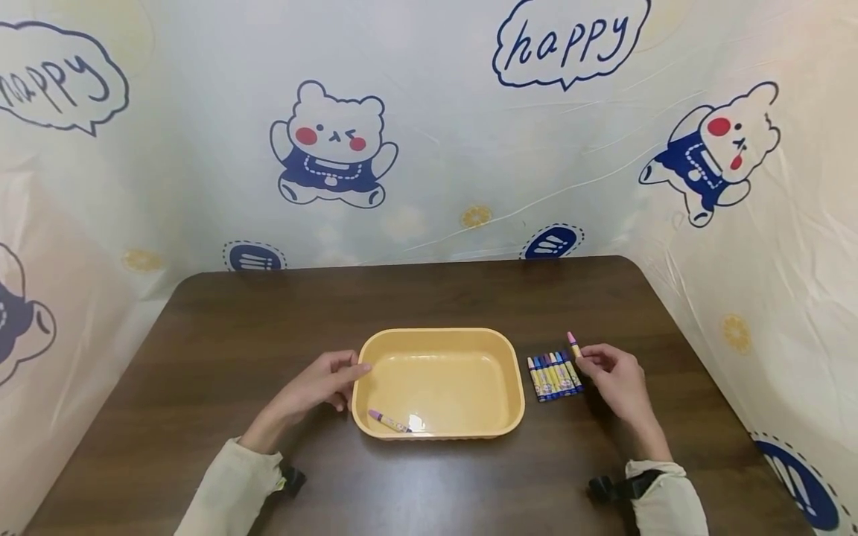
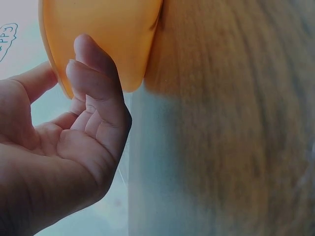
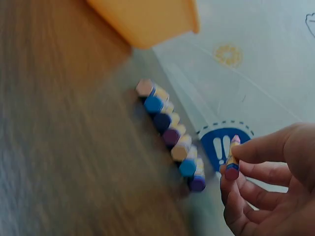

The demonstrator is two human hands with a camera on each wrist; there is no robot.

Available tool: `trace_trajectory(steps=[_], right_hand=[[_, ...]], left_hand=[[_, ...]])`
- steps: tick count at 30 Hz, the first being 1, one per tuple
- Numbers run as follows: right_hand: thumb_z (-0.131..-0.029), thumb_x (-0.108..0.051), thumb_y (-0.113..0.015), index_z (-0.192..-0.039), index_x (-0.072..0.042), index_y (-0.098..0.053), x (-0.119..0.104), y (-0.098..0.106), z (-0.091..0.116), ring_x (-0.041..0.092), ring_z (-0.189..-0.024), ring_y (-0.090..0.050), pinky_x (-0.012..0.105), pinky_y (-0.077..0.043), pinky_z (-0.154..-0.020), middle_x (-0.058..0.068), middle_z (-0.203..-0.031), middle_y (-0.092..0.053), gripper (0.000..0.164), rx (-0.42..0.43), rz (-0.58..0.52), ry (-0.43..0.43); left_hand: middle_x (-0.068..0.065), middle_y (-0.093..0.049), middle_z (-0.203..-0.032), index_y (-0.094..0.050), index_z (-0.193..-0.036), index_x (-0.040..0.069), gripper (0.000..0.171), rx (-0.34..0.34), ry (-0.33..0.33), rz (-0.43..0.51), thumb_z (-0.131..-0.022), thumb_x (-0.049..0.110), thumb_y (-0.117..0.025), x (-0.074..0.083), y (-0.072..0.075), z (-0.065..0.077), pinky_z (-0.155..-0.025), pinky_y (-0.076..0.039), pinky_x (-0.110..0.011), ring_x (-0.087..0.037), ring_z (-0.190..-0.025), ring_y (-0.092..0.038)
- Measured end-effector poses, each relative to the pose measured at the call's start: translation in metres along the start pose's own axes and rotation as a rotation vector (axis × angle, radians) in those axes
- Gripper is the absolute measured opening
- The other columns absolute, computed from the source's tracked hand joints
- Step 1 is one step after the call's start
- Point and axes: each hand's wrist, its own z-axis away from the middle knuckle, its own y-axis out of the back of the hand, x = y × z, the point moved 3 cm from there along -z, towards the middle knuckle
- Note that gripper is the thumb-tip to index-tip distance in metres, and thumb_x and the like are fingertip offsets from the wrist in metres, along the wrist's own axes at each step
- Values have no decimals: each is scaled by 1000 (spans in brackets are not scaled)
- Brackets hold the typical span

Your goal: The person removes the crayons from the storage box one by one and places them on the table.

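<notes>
A yellow plastic tray [image 1: 442, 387] sits in the middle of the table, with one pink-tipped crayon [image 1: 390, 421] lying at its near left corner. My left hand [image 1: 315, 383] grips the tray's left wall, thumb over the rim and fingers outside. To the right of the tray, several crayons [image 1: 554, 376] lie side by side in a neat row. Just beyond the row's right end, my right hand [image 1: 618, 380] pinches a pink crayon [image 1: 573, 345] between thumb and fingers. In the right wrist view that crayon [image 3: 233, 160] is held clear of the others.
The dark wooden table [image 1: 322, 305] extends around the tray. Behind it and at both sides hangs a pale curtain [image 1: 442, 149] printed with bears. Black straps [image 1: 623, 487] circle both wrists over light sleeves.
</notes>
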Motion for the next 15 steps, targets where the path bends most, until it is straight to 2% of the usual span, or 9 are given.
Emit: trace_trajectory(steps=[7,15], right_hand=[[-94,-18,-69,-107,0,-71,10,-2,-2,23,-82,-59,28,-47,-66,13,-95,-71,22,-26,49,-73],[-92,-19,-71,-103,1,-72,13,-2,-3,22,-78,-59,29,-46,-65,12,-91,-71,22,-16,80,-88]], left_hand=[[-9,-64,-73,-53,-99,-5,42,-4,5,-2,-99,37,-61,2,1,0,-52,-51,-28,-23,-62,-60],[-9,-63,-73,-53,-98,-4,42,7,18,-3,-99,37,-60,-1,-1,-2,-52,-50,-27,-23,-62,-60]])
